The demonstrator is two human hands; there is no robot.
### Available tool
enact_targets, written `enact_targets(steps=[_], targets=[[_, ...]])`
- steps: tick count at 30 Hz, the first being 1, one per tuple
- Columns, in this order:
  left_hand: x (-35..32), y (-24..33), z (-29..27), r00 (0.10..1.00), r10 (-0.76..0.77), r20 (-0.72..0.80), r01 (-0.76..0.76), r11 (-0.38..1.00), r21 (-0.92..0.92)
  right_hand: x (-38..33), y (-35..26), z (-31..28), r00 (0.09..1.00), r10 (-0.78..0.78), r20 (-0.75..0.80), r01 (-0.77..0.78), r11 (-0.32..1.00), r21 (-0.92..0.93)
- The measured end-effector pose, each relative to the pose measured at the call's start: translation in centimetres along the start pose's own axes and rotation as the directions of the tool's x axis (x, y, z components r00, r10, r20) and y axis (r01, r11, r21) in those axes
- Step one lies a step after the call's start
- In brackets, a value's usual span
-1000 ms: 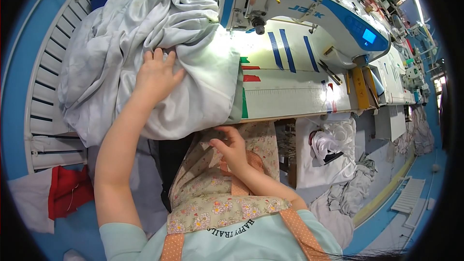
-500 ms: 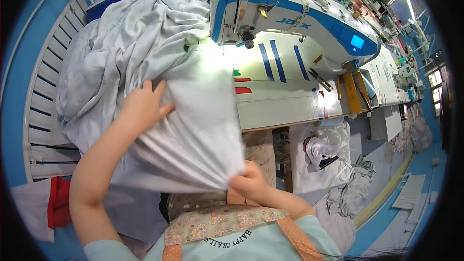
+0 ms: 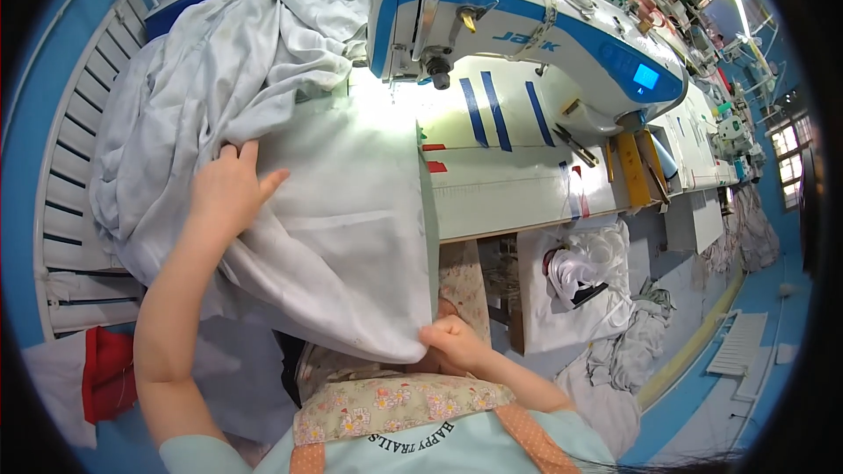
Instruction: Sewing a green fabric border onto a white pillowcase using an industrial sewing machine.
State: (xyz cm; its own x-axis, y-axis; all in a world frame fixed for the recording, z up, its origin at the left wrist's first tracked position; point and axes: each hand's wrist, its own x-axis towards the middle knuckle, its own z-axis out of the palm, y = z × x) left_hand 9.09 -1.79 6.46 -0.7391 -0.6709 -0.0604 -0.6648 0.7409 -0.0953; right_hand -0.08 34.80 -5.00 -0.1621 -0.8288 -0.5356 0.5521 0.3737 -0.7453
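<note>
A large white cloth spreads from the sewing machine's lit needle area down over the table's front edge toward my lap. My left hand lies on it at the left, thumb and fingers apart, beside a deep fold. Near my waist, my right hand is closed on the cloth's lower right corner, pinching its edge. The sewing machine, white and blue with a small lit screen, stands over the cloth's far end. Cloth hides the spot under the needle.
More of the cloth is bunched against a white slatted rail at the left. Thread snips and a yellow box sit right of the machine bed. Below are white ribbon coils and a red cloth.
My left hand has slid left across the cloth, opening out its creases. The cloth's front part lies flatter, while my right hand keeps hold of the corner.
</note>
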Motion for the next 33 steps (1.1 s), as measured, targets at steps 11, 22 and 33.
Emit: enact_targets(steps=[11, 22, 33], targets=[[-9.1, 8.1, 0.4, 0.665, 0.710, -0.232, -0.725, 0.538, -0.429, -0.8, -1.9, 1.4, 0.893, -0.354, 0.277, 0.449, 0.729, -0.517], [-18.1, 11.6, 6.9, 0.844, 0.446, -0.297, -0.495, 0.437, -0.751, -2.1, 0.0, 2.6, 0.812, -0.570, 0.121, 0.515, 0.605, -0.607], [-17.9, 12.2, 1.7, 0.607, 0.759, -0.236, -0.757, 0.461, -0.463, -3.4, 0.4, 2.1, 0.806, -0.574, 0.142, 0.511, 0.554, -0.657]])
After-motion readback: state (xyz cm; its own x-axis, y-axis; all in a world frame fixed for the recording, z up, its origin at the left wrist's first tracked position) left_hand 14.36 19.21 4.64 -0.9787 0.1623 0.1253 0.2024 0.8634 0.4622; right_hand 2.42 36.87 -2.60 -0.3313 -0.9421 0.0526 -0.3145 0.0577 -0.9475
